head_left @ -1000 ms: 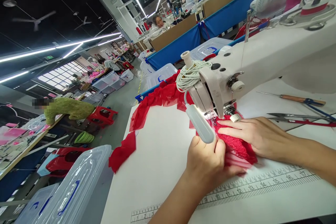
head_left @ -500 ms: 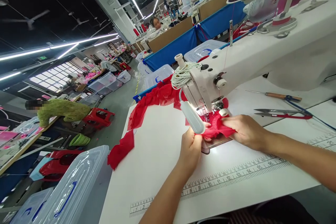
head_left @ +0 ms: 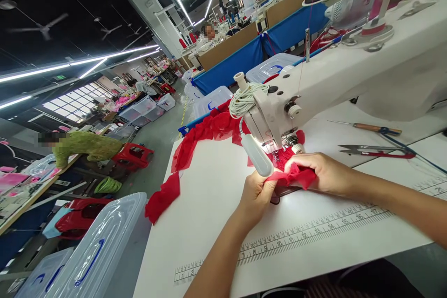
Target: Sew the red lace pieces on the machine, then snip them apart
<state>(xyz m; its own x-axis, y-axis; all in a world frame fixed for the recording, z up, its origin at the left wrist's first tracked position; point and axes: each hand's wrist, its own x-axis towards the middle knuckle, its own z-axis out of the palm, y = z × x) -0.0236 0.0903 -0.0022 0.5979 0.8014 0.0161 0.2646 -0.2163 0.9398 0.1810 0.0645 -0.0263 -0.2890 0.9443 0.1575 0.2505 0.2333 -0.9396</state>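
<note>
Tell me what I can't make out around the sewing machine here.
- Head view: some fingers of the right hand, hidden by red fabric.
- Head view: part of the left hand, behind the lamp.
- Head view: a stretch of ruler scale, under the left forearm.
- Head view: the sewing machine, cut off by the right edge.

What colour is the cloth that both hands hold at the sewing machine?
The cloth is red; it shows best in the head view.

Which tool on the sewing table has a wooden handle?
The slim awl, lying farther from the right hand; the snips, closer to that hand, show dark metal and red instead of wood.
</note>
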